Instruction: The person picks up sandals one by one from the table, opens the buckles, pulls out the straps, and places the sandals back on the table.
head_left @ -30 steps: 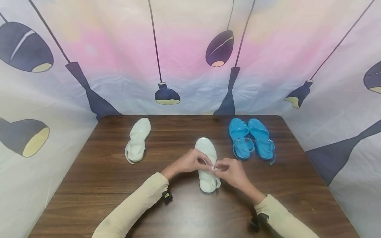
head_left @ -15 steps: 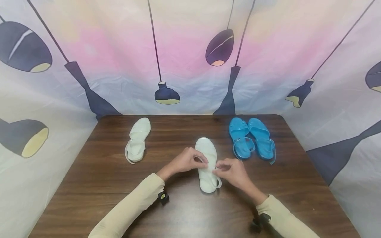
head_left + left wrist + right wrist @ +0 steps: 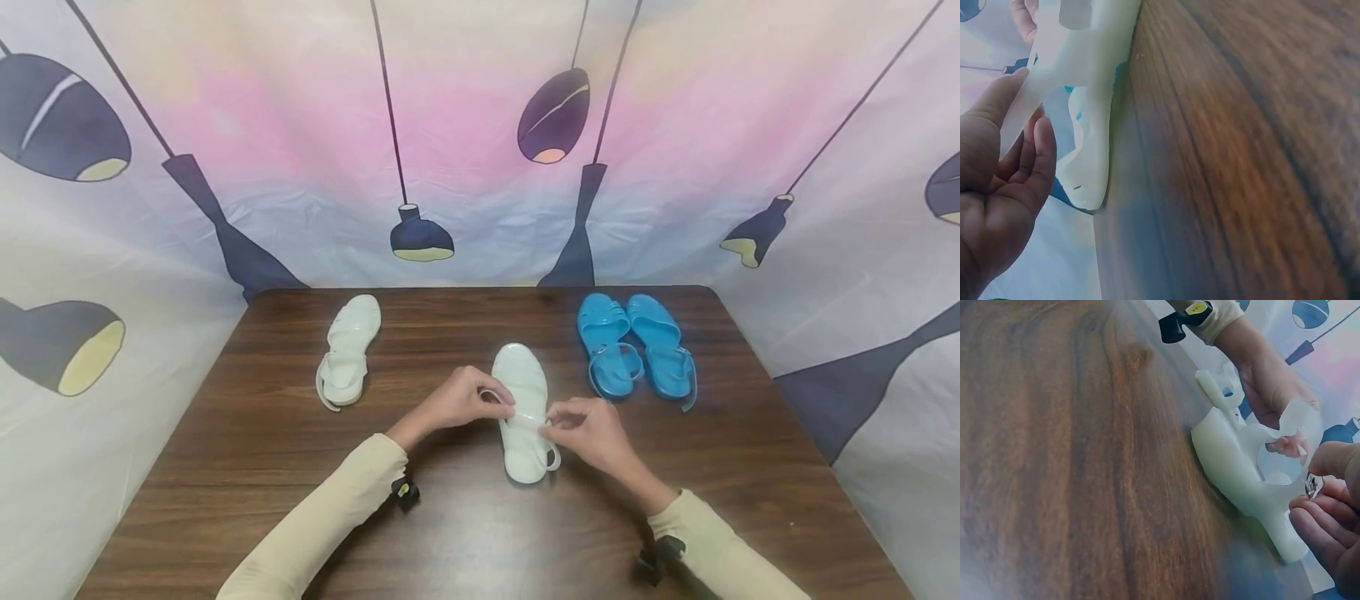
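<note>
A white sandal [image 3: 519, 367] lies near the middle of the table, toe pointing away from me. At its left side, my left hand [image 3: 461, 398] pinches the end of its pale ankle strap [image 3: 1015, 122] between thumb and fingers. Close by on the right side, my right hand [image 3: 592, 433] holds the small metal buckle [image 3: 1314, 485] between thumb and fingertips. The strap stretches across the sandal between the two hands. Part of the sandal's middle is covered by my fingers in the head view.
Another white sandal [image 3: 351, 342] lies at the back left of the brown table [image 3: 247, 467]. Two blue sandals [image 3: 600, 321] stand side by side at the back right. A cloth backdrop [image 3: 480, 150] printed with lamps hangs behind and at both sides.
My left hand has moved left, away from my right hand; their fingertips met over the sandal a second ago. The right hand stays almost in place at the buckle.
</note>
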Tool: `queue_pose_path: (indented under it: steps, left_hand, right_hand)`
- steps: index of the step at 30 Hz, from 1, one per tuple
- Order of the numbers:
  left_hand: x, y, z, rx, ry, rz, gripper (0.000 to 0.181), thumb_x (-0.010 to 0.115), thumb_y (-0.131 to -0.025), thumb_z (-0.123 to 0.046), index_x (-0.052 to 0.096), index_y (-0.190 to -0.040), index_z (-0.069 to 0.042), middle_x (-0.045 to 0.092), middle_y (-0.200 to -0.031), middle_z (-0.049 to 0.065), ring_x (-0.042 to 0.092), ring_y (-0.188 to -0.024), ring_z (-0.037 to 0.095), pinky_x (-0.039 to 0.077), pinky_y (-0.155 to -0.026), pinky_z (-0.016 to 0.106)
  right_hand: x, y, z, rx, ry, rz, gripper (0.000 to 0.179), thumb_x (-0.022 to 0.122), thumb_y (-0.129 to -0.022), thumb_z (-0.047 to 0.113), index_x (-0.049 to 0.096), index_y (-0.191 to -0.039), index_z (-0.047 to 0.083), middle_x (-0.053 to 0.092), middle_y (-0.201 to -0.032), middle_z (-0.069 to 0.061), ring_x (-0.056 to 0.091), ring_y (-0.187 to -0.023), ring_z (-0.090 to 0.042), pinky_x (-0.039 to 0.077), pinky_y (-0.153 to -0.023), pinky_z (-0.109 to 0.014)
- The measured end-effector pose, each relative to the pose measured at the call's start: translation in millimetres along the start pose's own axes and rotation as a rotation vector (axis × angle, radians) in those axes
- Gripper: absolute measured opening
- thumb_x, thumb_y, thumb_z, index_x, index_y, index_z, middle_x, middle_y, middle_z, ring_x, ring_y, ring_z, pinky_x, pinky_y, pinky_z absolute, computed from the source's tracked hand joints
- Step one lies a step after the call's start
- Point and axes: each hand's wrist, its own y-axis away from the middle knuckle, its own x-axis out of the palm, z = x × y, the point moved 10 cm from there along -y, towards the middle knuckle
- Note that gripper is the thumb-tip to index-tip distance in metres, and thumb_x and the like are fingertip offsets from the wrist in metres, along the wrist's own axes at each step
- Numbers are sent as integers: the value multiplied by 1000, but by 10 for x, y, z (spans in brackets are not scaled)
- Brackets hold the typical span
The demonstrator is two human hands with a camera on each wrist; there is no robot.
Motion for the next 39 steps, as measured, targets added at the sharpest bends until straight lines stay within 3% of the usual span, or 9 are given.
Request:
queue_pose_path:
  steps: [12, 19, 24, 30, 34, 39]
  left_hand:
    - [-80, 30, 79, -8, -1, -37, 9, 82, -88, -22, 82, -93, -15, 77, -86, -8, 66, -76, 4, 56, -70, 23]
    - [-294, 106, 189, -37, -5, -124, 7, 83, -88, -21, 81, -93, -16, 76, -84, -9, 63, -69, 7, 53, -61, 25]
    - [-300, 67, 148, 1, 2, -71, 10, 80, -91, -24, 81, -97, -16, 76, -87, -10, 64, -72, 8, 54, -64, 25]
    - [-173, -62, 37, 33, -16, 31, 11, 79, -92, -25, 81, -99, -18, 76, -89, -11, 59, -72, 6, 52, -67, 23]
    - [-104, -145, 2, 42, -42, 41, 14, 78, -93, -26, 80, -102, -15, 75, -91, -9, 57, -73, 6, 51, -68, 23]
    - [-67, -245, -23, 37, -25, 21, 38, 76, -94, -30, 71, -126, -10, 76, -104, -2, 66, -89, 7, 55, -77, 26]
  right_hand:
    - [-10, 3, -5, 5, -12, -16, 14, 89, -78, 16, 78, -85, 18, 74, -80, 4, 70, -72, -9, 58, -65, -25]
    - [-23, 41, -110, 78, -8, -18, 15, 90, -77, 18, 79, -86, 18, 75, -80, 3, 71, -71, -9, 58, -65, -25]
    - [4, 40, -141, 107, -20, 7, 15, 89, -79, 23, 79, -89, 17, 76, -82, 2, 72, -72, -10, 59, -68, -26]
    - [42, 29, -140, 127, -57, 38, 19, 87, -83, 23, 80, -97, 13, 77, -86, 0, 73, -76, -12, 59, -69, -26]
    - [93, 40, -145, 136, -72, 75, 23, 84, -86, 26, 79, -103, 12, 77, -92, -2, 73, -80, -14, 60, -71, -27]
    - [92, 32, -173, 161, -95, 112, 29, 81, -89, 30, 77, -110, 9, 77, -102, -6, 74, -82, -15, 61, -71, -30]
